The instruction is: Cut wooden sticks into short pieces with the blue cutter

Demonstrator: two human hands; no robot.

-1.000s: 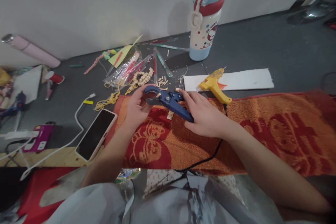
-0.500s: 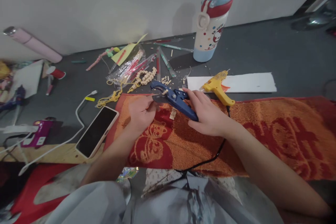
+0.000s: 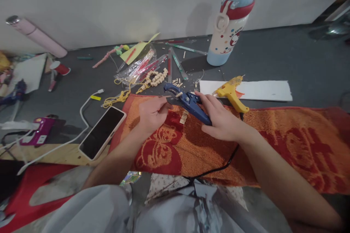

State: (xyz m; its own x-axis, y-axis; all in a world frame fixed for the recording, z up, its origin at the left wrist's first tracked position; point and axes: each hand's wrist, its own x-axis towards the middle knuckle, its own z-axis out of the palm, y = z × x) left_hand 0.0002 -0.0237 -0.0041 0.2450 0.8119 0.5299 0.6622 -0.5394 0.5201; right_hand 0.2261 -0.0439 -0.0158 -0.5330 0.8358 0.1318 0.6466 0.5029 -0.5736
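My right hand point(image 3: 222, 118) is wrapped round the handles of a blue cutter point(image 3: 194, 108). A small pale stick piece point(image 3: 179, 94) lies between the cutter's jaws. My left hand point(image 3: 153, 114) is closed beside the jaws, its fingertips pinched together; what they hold is too small to make out. Below the cutter, a short row of pale cut pieces point(image 3: 183, 117) lies on the orange and red towel point(image 3: 207, 153). More small pieces point(image 3: 177, 82) are scattered behind the cutter, near a cluster of strung pale pieces point(image 3: 158, 79).
A yellow glue gun point(image 3: 232, 94) rests on a white strip point(image 3: 268, 90). Behind stands a cartoon bottle point(image 3: 225, 36). Plastic packets point(image 3: 142, 65) lie at the back. On the left are a phone point(image 3: 102, 133), a white cable point(image 3: 82, 114) and a purple power block point(image 3: 42, 131).
The view has shifted slightly, so most things appear a little further right. Both hands and the cutter keep nearly the same pose.
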